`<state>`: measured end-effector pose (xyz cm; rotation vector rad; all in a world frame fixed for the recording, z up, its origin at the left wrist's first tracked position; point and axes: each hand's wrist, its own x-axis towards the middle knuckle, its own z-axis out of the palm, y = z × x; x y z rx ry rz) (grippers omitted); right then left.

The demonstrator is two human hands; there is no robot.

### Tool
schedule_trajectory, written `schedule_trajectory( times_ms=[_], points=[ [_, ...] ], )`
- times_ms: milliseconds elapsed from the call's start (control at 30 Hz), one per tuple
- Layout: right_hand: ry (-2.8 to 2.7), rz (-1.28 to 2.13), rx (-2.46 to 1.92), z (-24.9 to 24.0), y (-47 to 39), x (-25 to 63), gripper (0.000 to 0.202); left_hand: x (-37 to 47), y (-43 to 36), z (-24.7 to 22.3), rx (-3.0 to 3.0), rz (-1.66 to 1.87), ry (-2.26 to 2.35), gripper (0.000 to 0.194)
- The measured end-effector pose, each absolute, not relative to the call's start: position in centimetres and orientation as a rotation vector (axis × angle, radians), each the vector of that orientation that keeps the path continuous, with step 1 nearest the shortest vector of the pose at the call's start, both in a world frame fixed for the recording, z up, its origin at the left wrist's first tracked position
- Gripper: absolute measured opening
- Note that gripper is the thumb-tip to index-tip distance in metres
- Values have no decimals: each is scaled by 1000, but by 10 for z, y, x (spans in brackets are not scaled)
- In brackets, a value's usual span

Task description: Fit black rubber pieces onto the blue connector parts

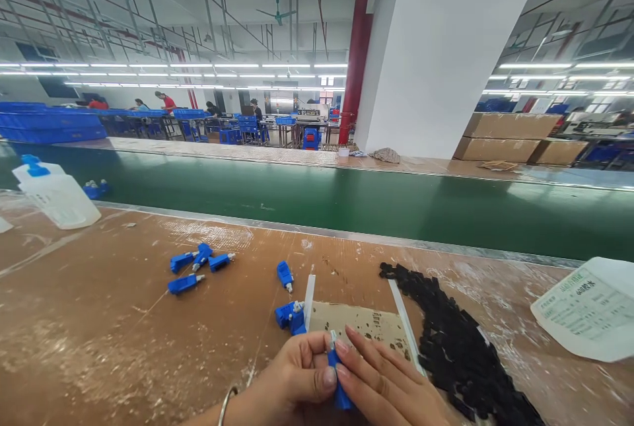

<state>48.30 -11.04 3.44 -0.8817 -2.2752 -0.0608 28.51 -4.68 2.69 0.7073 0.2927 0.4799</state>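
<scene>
My left hand (302, 373) pinches a small blue plastic part (339, 390) with a whitish tip, thumb on its near side. My right hand (389, 383) presses its fingertips to the right side of the same part; its thumb is hidden. Just beyond the hands lies a tan sheet (354, 319) with dark spots, edged by white tape strips. At its left corner sit blue parts (291, 315), touching one another, and a single blue part (284, 275) lies farther back. A long heap of small black pieces (458, 340) is right of my right hand.
Several blue parts (184, 284) lie on the brown tabletop (123, 320) to the left. A white bottle with a blue cap (59, 195) stands far left; a labelled white bottle (589, 307) is at right. A green conveyor belt (297, 191) crosses behind. People work in the background.
</scene>
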Motion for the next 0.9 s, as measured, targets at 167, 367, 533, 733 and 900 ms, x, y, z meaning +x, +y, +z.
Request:
schedule_trajectory(
  times_ms=[167, 367, 533, 733, 900],
  points=[
    [-2173, -24, -945, 30, -111, 474, 51, 284, -41, 42, 834, 508, 334, 40],
    [-1940, -244, -1518, 26, -73, 535, 32, 248, 21, 61, 2075, 812, 1122, 32],
    [-1869, -321, -1757, 13, -43, 582, 33, 206, 70, 62, 2529, 670, 1835, 28],
    [-2025, -349, -1800, 0, -33, 575, 34, 209, 75, 43, 2758, 591, 1649, 51],
    [-2112, -410, -1789, -6, -28, 582, 38, 224, 74, 28, 2884, 376, 1124, 57]
  ],
)
